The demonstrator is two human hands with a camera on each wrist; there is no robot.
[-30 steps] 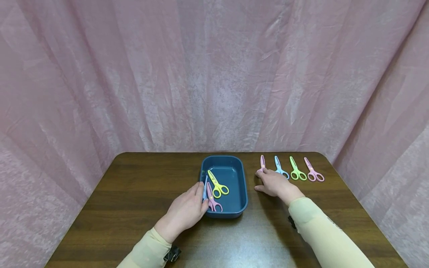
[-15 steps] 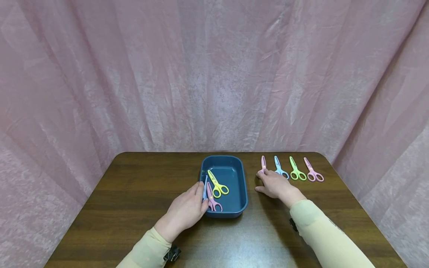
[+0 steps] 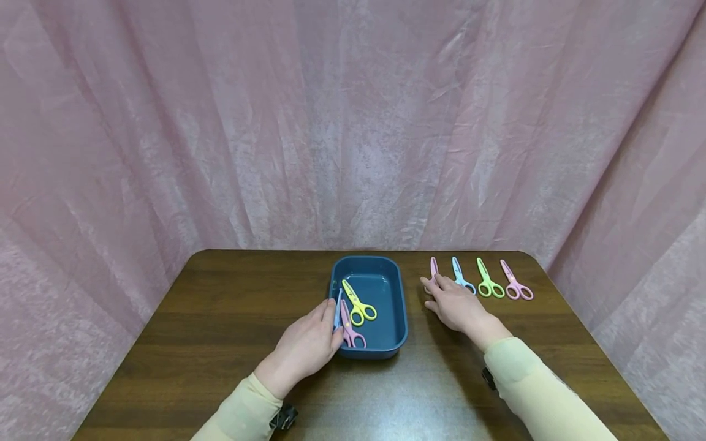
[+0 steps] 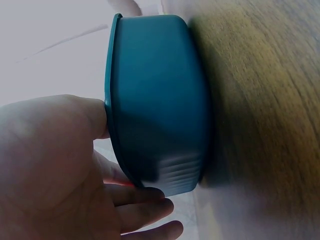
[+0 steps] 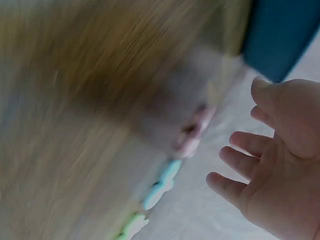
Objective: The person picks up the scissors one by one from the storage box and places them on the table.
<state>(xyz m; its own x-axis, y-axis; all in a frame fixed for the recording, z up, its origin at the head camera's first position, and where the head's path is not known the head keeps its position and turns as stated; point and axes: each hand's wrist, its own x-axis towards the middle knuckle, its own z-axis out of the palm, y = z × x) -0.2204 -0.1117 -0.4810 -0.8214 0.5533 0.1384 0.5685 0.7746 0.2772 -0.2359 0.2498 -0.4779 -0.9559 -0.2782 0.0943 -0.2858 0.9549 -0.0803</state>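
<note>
Right of the deep-blue rectangular plastic tray [image 3: 388,306], I judge four plastic scissors [image 3: 483,271] (pink, light-blue, green, pink) laid out; three more pairs [image 3: 352,295] (yellow, pink, light-blue) remain inside. My spread right hand [image 3: 456,306] holds nothing; whether my left hand [image 3: 307,343], at the tray's left rim, pinches anything I cannot tell.

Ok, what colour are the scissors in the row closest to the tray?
Those scissors are pink; the head view shows them best.
</note>
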